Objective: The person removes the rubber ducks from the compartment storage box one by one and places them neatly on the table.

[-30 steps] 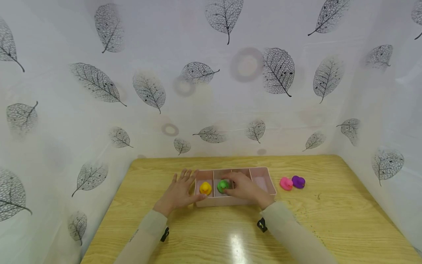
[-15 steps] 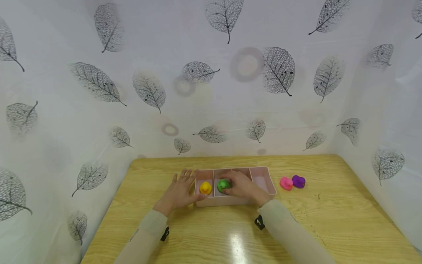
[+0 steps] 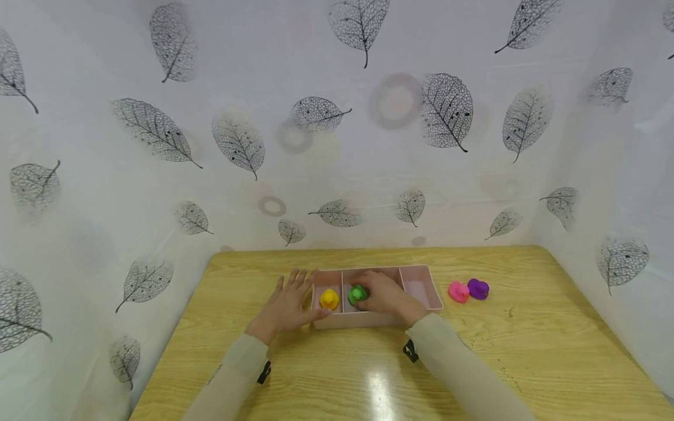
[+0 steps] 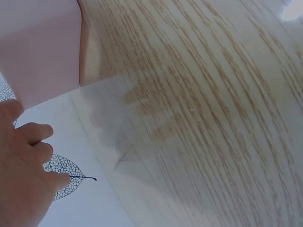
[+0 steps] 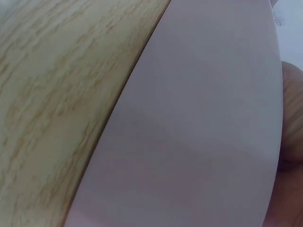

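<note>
Two hands work at the pink tray [image 3: 430, 294]. The right hand [image 3: 387, 295] pinches the green duck [image 3: 357, 294]; the left hand [image 3: 286, 304], fingers flat, steadies the tray. Seat the duck fully before letting go.

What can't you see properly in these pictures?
- Head view: the right hand covers part of the green duck and the tray section under it.
- Right wrist view: the tray wall fills the frame, hiding the ducks.
- Left wrist view: the left hand is cut off by the edge.
</note>
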`<action>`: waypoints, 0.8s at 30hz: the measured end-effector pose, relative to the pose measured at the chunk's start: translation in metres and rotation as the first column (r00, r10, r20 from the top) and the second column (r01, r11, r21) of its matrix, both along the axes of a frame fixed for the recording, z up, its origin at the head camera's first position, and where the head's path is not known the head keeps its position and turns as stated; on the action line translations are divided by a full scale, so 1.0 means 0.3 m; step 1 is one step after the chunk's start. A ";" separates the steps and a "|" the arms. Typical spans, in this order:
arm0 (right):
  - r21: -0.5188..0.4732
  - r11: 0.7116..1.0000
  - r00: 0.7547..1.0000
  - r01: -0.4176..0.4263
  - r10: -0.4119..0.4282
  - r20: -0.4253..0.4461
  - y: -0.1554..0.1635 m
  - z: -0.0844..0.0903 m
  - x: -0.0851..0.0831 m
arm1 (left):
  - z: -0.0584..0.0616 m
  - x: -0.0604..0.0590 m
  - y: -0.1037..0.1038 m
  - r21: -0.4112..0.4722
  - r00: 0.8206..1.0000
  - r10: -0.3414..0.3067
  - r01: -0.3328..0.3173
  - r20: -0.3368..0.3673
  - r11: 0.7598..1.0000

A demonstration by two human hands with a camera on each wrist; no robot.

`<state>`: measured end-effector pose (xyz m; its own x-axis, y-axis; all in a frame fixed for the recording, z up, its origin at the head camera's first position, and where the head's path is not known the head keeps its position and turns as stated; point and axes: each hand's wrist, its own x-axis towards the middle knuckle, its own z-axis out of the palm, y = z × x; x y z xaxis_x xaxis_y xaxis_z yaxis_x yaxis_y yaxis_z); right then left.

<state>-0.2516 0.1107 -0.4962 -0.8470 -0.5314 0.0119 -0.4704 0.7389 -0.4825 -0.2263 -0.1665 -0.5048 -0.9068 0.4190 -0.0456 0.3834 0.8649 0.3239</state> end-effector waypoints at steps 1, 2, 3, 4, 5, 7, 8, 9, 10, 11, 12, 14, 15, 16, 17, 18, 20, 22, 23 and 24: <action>0.004 1.000 1.000 0.002 -0.002 0.005 -0.002 -0.002 -0.001 | 0.001 0.001 0.000 0.002 1.000 0.001 -0.001 0.001 1.000; 0.010 1.000 1.000 0.002 -0.002 0.007 -0.003 -0.003 -0.002 | 0.001 0.001 0.000 0.002 1.000 0.001 -0.001 0.001 1.000; 0.011 1.000 1.000 0.002 -0.002 0.009 -0.005 -0.003 -0.002 | 0.001 0.001 0.000 0.005 1.000 0.002 -0.002 0.001 1.000; 0.014 1.000 1.000 0.004 -0.005 0.012 -0.006 -0.003 -0.002 | 0.000 0.001 -0.001 0.005 1.000 0.002 -0.002 0.002 1.000; 0.015 1.000 1.000 0.003 -0.004 0.013 -0.008 -0.002 -0.002 | -0.001 0.000 -0.002 0.004 1.000 0.003 -0.003 0.003 1.000; 0.015 1.000 1.000 0.007 -0.007 0.017 -0.011 0.000 -0.002 | -0.002 0.001 -0.003 0.008 1.000 0.003 -0.003 0.005 1.000; 0.019 1.000 1.000 0.009 -0.009 0.015 -0.012 0.001 -0.003 | -0.002 0.000 -0.004 0.009 1.000 0.003 -0.003 0.007 1.000; 0.021 1.000 1.000 0.012 -0.013 0.017 -0.014 0.002 -0.003 | -0.003 0.000 -0.004 0.009 1.000 0.003 -0.003 0.008 1.000; 0.025 1.000 1.000 0.017 -0.018 0.017 -0.015 0.003 -0.004 | -0.003 0.000 -0.005 0.007 1.000 0.003 -0.003 0.010 1.000; 0.030 0.999 1.000 0.021 -0.022 0.017 -0.016 0.004 -0.004 | -0.001 0.000 -0.005 0.007 1.000 0.003 -0.003 0.009 1.000; 0.032 0.999 1.000 0.027 -0.027 0.015 -0.018 0.005 -0.004 | -0.001 0.001 -0.004 0.011 1.000 0.000 0.000 0.006 1.000; 0.029 0.999 0.999 0.034 -0.034 0.008 -0.019 0.005 -0.004 | -0.001 -0.001 -0.004 0.004 1.000 0.000 0.000 0.004 1.000; 0.026 0.999 0.999 0.037 -0.037 0.006 -0.020 0.005 -0.004 | -0.001 -0.001 -0.003 0.001 1.000 0.000 0.000 0.003 1.000; 0.022 0.999 0.999 0.036 -0.036 0.003 -0.021 0.004 -0.004 | -0.001 -0.001 -0.003 0.002 1.000 -0.002 0.002 0.000 1.000; 0.018 0.999 0.999 0.035 -0.035 -0.001 -0.021 0.004 -0.004 | -0.001 -0.002 -0.003 0.000 1.000 -0.003 0.003 -0.002 1.000; 0.012 0.999 0.999 0.035 -0.035 -0.003 -0.021 0.003 -0.004 | -0.001 -0.002 -0.002 0.002 1.000 -0.005 0.005 -0.005 1.000; 0.002 1.000 1.000 0.031 -0.031 -0.007 -0.021 0.001 -0.004 | 0.000 -0.002 -0.002 0.004 1.000 -0.006 0.006 -0.007 1.000; -0.004 1.000 1.000 0.025 -0.025 -0.011 -0.020 -0.001 -0.004 | 0.000 -0.002 -0.002 0.011 1.000 -0.007 0.008 -0.010 1.000; -0.008 1.000 1.000 0.023 -0.023 -0.012 -0.019 -0.002 -0.004 | -0.001 -0.002 -0.002 0.010 1.000 -0.006 0.006 -0.010 1.000; -0.012 1.000 1.000 0.021 -0.021 -0.013 -0.018 -0.003 -0.004 | 0.000 -0.002 -0.002 0.011 1.000 -0.007 0.007 -0.011 1.000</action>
